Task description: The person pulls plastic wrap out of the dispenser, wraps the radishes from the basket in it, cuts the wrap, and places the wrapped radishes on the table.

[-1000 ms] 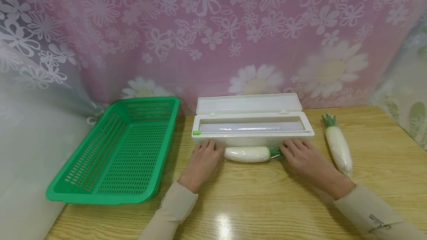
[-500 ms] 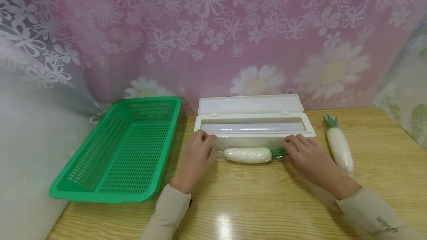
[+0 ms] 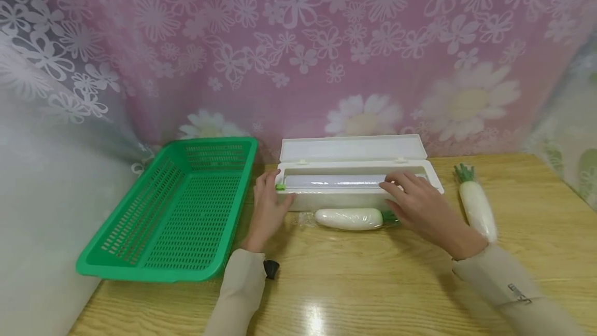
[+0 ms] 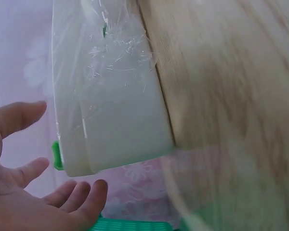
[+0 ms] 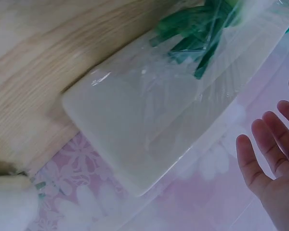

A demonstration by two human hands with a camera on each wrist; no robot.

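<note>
A white cling film dispenser (image 3: 345,201) stands with its lid (image 3: 354,148) up and a film roll (image 3: 331,181) inside. My left hand (image 3: 267,211) is at its left end beside the green slide cutter (image 3: 280,187); in the left wrist view the fingers are spread around that corner, apart from the cutter. In front lies a white radish (image 3: 350,219) in clear film, its green leaf stubs partly behind my right hand (image 3: 420,209). That hand is over the dispenser's right front; its fingers (image 5: 248,161) are loosely bent and hold nothing in the right wrist view.
A green plastic basket (image 3: 140,274) with slotted walls stands on the left of the wooden table (image 3: 354,294). Another film-wrapped radish (image 3: 478,209) lies at the right, near my right forearm. A pink flowered curtain (image 3: 298,66) hangs close behind the dispenser.
My left hand has risen from the radish's left end to the dispenser's left end. My right hand has left the leaf end and moved up over the dispenser. The radish stays in place.
</note>
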